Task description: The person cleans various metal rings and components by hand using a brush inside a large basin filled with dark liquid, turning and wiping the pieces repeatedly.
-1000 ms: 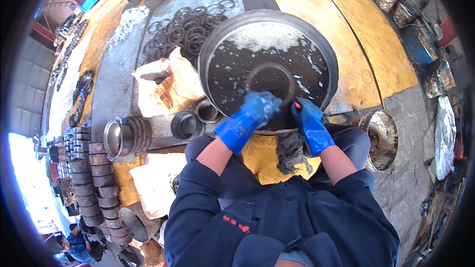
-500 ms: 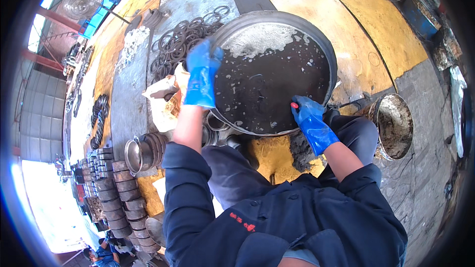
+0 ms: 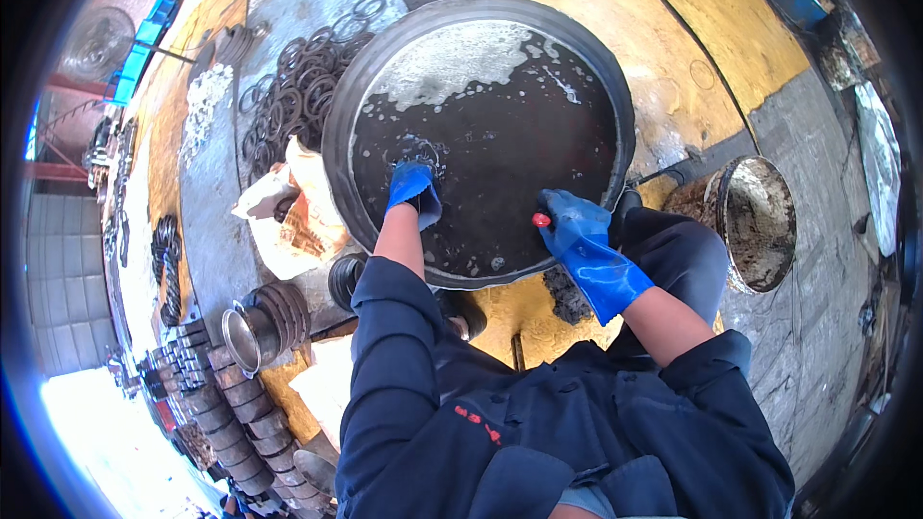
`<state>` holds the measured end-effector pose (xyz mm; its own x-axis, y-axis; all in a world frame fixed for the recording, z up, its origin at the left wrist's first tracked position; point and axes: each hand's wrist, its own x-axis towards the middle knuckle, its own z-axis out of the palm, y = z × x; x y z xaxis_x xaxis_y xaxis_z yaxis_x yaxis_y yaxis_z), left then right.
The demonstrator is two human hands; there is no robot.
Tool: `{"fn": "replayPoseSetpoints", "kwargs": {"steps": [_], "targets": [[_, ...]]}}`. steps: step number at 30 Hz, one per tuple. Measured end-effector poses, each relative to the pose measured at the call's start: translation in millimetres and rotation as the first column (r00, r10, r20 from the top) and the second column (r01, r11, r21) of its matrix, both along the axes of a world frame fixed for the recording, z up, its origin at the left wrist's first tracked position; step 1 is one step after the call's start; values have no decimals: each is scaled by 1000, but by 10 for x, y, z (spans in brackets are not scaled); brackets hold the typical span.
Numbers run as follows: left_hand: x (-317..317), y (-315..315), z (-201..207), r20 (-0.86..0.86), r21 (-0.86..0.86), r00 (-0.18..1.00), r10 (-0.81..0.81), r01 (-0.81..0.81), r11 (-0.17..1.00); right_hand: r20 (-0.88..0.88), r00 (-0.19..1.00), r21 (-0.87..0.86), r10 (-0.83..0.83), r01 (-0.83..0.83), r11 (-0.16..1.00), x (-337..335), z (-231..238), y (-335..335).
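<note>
A wide round basin (image 3: 338, 135) of dark liquid (image 3: 500, 163), with pale foam (image 3: 452, 62) along its far side, stands in front of me. My left hand (image 3: 413, 190), in a blue rubber glove, dips into the liquid at the left, with ripples about it. Its fingers are hidden below the surface, so what they hold, if anything, does not show. My gloved right hand (image 3: 580, 231) is closed at the basin's near right side. Out of its grip pokes the rounded red end (image 3: 541, 220) of something like a handle; the remainder is covered.
Dark metal rings (image 3: 298, 96) lie heaped left of the basin, beside an opened pale sack (image 3: 300, 197). Cylindrical metal parts (image 3: 231, 413) are stacked at the lower left. A dirty bucket (image 3: 760, 221) lies on its side at the right, near my knee.
My left hand has come down from above the basin's left rim into the liquid, raising ripples. My right hand keeps its grip near the rim. The whole view has shifted somewhat.
</note>
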<state>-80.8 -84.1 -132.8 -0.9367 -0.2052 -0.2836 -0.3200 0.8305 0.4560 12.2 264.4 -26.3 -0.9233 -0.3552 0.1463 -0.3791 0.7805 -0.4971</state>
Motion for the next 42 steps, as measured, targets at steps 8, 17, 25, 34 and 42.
{"fn": "replayPoseSetpoints", "kwargs": {"steps": [8, 17, 25, 34, 42], "targets": [[-394, 803, -95, 32, 337, 998, -47, 33, 941, 32, 999, 99, -31, 27, 995, 5, -38, -58], [-327, 1647, 335, -26, 356, 918, -395, 378, 855, -2, 997, 49, -79, 79, 996, 49, -78, -14], [218, 1560, 616, 266, 48, 735, -624, 636, 770, 2, 994, 41, -108, 108, 993, -6, -192, 1], [229, 1044, 818, 240, 99, 807, -539, 532, 841, -135, 984, -14, -114, 113, 994, -44, -222, -135], [401, 1388, 1670, 551, -193, 664, -507, 692, 696, -61, 988, 96, -139, 145, 985, -45, -200, -139]]}}
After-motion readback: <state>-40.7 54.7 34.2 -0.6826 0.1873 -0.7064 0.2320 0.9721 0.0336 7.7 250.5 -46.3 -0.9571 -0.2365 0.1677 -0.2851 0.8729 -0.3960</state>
